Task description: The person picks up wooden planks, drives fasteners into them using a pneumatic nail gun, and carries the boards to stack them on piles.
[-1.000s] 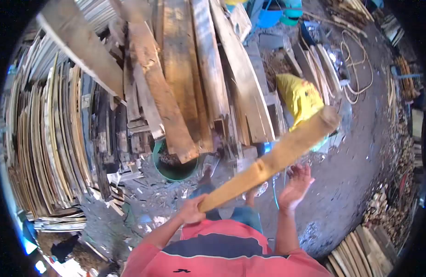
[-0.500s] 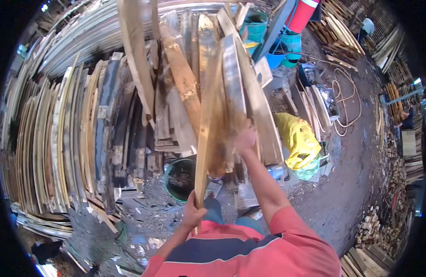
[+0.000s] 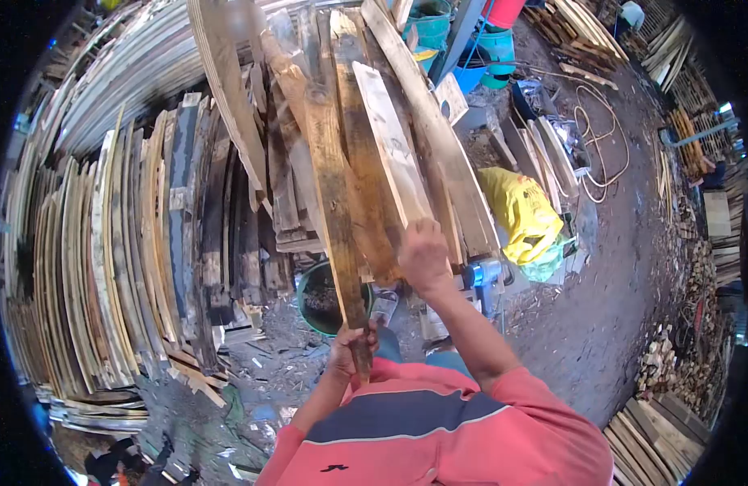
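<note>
My left hand (image 3: pixel 354 350) is wrapped round the near end of a long, stained wooden plank (image 3: pixel 335 202), close to my body. The plank slopes away from me over other boards, its broad dark face upward. My right hand (image 3: pixel 425 255) is closed in a fist at the lower end of a pale board (image 3: pixel 390 138). Whatever its fingers may hold is hidden, and I cannot tell whether it grips that board. A wider brown board (image 3: pixel 366 186) lies between the two. Beside my right forearm is a blue-and-grey power tool (image 3: pixel 483 277), partly hidden.
A green bucket (image 3: pixel 319 298) stands on the littered ground before me. Stacked planks (image 3: pixel 106 251) fill the left side. To the right lie a yellow bag (image 3: pixel 520 215) and a looped hose (image 3: pixel 605 154); teal buckets (image 3: pixel 495 53) stand farther back.
The plank in my left hand has turned from its narrow edge to its broad face, and its far end has swung left. My right hand, blurred before, is now lower and sharp.
</note>
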Available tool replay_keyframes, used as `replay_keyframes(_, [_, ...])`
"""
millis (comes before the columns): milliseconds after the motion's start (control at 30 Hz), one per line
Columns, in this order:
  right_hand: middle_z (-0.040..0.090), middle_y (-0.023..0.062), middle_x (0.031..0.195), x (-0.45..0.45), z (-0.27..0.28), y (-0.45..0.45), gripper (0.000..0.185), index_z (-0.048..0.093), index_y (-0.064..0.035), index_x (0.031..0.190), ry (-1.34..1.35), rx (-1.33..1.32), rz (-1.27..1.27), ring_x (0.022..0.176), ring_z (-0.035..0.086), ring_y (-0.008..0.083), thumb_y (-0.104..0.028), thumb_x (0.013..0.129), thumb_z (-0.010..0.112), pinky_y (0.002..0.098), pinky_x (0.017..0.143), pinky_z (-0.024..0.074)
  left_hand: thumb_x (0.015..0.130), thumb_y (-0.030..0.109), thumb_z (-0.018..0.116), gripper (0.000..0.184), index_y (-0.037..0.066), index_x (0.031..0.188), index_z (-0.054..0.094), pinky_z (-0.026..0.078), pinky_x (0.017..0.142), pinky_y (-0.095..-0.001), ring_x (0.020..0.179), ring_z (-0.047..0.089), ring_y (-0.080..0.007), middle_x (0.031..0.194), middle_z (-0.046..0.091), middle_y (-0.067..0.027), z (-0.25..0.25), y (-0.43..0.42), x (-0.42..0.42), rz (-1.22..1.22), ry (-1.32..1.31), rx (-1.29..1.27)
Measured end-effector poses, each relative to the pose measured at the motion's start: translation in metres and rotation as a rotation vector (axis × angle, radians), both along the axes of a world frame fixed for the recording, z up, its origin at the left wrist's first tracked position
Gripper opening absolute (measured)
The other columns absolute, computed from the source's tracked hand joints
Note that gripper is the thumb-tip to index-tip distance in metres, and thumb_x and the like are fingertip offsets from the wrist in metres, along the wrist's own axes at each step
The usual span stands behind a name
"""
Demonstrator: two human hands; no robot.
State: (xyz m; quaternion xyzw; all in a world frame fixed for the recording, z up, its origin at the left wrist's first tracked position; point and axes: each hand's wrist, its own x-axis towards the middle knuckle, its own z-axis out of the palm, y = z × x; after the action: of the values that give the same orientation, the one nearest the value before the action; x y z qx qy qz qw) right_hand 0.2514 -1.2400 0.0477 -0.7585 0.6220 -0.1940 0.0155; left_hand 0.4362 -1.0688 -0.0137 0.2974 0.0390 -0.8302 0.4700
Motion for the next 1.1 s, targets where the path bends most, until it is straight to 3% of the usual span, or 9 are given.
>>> replay_keyframes(167, [0.055, 0.0184, 0.085, -0.022, -0.003, 0.015, 0.013, 0.054, 0.0033, 0.082, -0.326, -0.037, -0.008, 0.081, 0.054, 0.0326, -0.005, 0.072, 0.058, 0.04, 0.068, 0.0448, 0.085, 0.023, 0.058, 0.048, 0.011, 0.129, 0.042, 0.05, 0.065, -0.0356, 0.072, 0.057, -0.0204, 0.092, 0.06, -0.0102, 0.015, -0.007, -0.007, 0.016, -0.058, 0.033])
replay_keyframes(233, [0.055, 0.0141, 0.078, -0.035, 0.023, 0.016, 0.011, 0.059, 0.0038, 0.081, -0.756, 0.149, -0.069, 0.074, 0.054, 0.0262, -0.005, 0.074, 0.058, 0.0365, 0.067, 0.0451, 0.09, 0.032, 0.055, 0.047, 0.012, 0.13, 0.041, 0.05, 0.066, -0.0365, 0.074, 0.059, -0.0202, 0.095, 0.061, -0.0121, 0.002, -0.008, -0.006, -0.137, -0.155, 0.154])
replay_keyframes(333, [0.055, 0.011, 0.077, -0.041, 0.031, 0.026, 0.014, 0.063, 0.0018, 0.086, -0.891, 0.029, -0.104, 0.073, 0.054, 0.0225, -0.002, 0.072, 0.061, 0.0304, 0.067, 0.0441, 0.092, 0.032, 0.053, 0.033, 0.008, 0.113, 0.049, 0.051, 0.059, -0.0335, 0.066, 0.059, -0.0174, 0.087, 0.061, -0.0095, 0.025, -0.011, -0.009, -0.088, -0.355, 0.114])
replay_keyframes(400, [0.055, 0.0114, 0.077, -0.048, 0.028, 0.021, 0.015, 0.063, 0.0017, 0.086, -0.77, -0.044, -0.054, 0.074, 0.054, 0.0234, -0.002, 0.072, 0.061, 0.0307, 0.068, 0.0444, 0.092, 0.028, 0.056, 0.024, 0.007, 0.102, 0.05, 0.048, 0.049, -0.0287, 0.056, 0.056, -0.0141, 0.079, 0.06, -0.0064, 0.038, -0.012, -0.017, -0.075, -0.555, 0.061])
replay_keyframes(467, [0.058, 0.0173, 0.084, -0.05, 0.038, 0.01, 0.026, 0.061, 0.0, 0.1, -0.648, -0.133, 0.073, 0.08, 0.055, 0.032, -0.003, 0.074, 0.062, 0.039, 0.074, 0.0461, 0.092, 0.028, 0.056, 0.024, 0.007, 0.102, 0.05, 0.047, 0.047, -0.0282, 0.055, 0.055, -0.0136, 0.078, 0.059, -0.006, 0.041, 0.001, -0.024, -0.038, -0.568, 0.058])
replay_keyframes(667, [0.06, 0.0206, 0.092, -0.02, 0.044, -0.015, 0.04, 0.057, 0.0027, 0.106, -0.31, -0.132, 0.07, 0.083, 0.057, 0.0339, -0.023, 0.078, 0.07, 0.043, 0.077, 0.0469, 0.09, 0.034, 0.059, 0.034, 0.003, 0.076, 0.057, 0.042, 0.043, -0.0258, 0.05, 0.052, -0.0114, 0.056, 0.052, -0.0014, 0.05, 0.046, -0.019, 0.068, -0.826, 0.07])
replay_keyframes(767, [0.06, 0.0211, 0.095, -0.002, 0.032, 0.009, 0.042, 0.058, 0.0032, 0.108, -0.466, 0.122, 0.14, 0.085, 0.059, 0.0315, -0.025, 0.079, 0.069, 0.0408, 0.079, 0.0476, 0.089, 0.032, 0.06, 0.032, 0.002, 0.079, 0.057, 0.043, 0.043, -0.0295, 0.048, 0.052, -0.015, 0.059, 0.054, -0.0062, 0.032, 0.078, 0.013, -0.076, -1.042, 0.096])
replay_keyframes(933, [0.062, 0.0156, 0.087, -0.003, 0.003, 0.106, 0.04, 0.06, 0.0045, 0.106, -0.842, 0.679, 0.383, 0.074, 0.062, 0.0223, -0.023, 0.079, 0.07, 0.032, 0.068, 0.0504, 0.089, 0.028, 0.059, 0.028, 0.001, 0.083, 0.062, 0.044, 0.049, -0.0281, 0.053, 0.054, -0.0123, 0.063, 0.057, -0.0027, 0.027, 0.169, -0.009, 0.066, -0.954, 0.089])
replay_keyframes(1100, [0.065, 0.0128, 0.084, -0.077, -0.009, 0.194, 0.032, 0.062, -0.001, 0.106, -0.42, 0.699, 0.947, 0.072, 0.063, 0.0184, -0.019, 0.08, 0.068, 0.0312, 0.067, 0.0507, 0.087, 0.03, 0.061, 0.031, 0.0, 0.095, 0.065, 0.047, 0.055, -0.0295, 0.061, 0.059, -0.0118, 0.07, 0.063, -0.0058, -0.014, 0.318, -0.106, 0.448, -1.099, 0.242])
